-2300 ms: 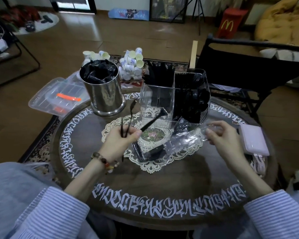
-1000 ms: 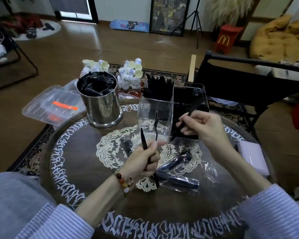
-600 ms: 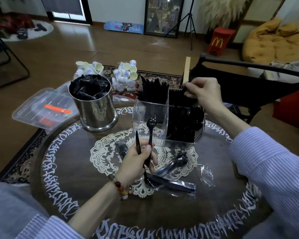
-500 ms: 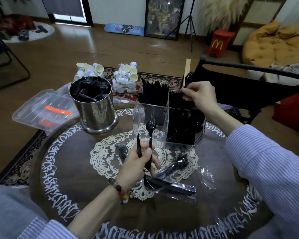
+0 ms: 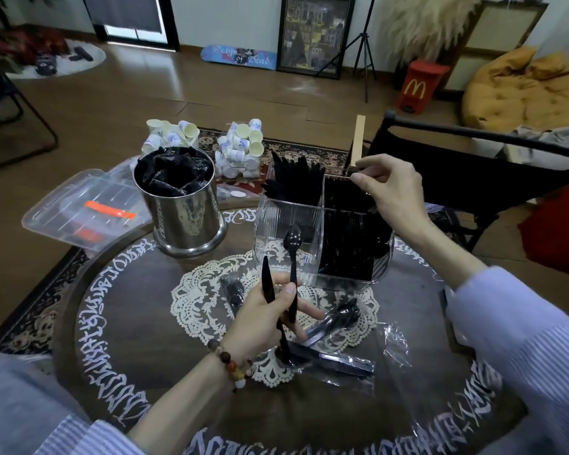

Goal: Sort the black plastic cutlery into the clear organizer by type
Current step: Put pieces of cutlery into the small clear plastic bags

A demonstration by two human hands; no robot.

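Left hand (image 5: 270, 318) gripped a black plastic knife (image 5: 269, 287) and a black plastic spoon (image 5: 292, 257) upright over the round dark desk (image 5: 119, 310). Right hand (image 5: 390, 188) hung over the back right cell of the clear square plastic organizer (image 5: 286, 221), fingertips pinched together; what they pinched couldn't be told. Likely a drop-in step: lower handle-first, straight down, release only inside the matching cell. Wrapped black cutlery packets (image 5: 329, 356) lay on the lace doily.
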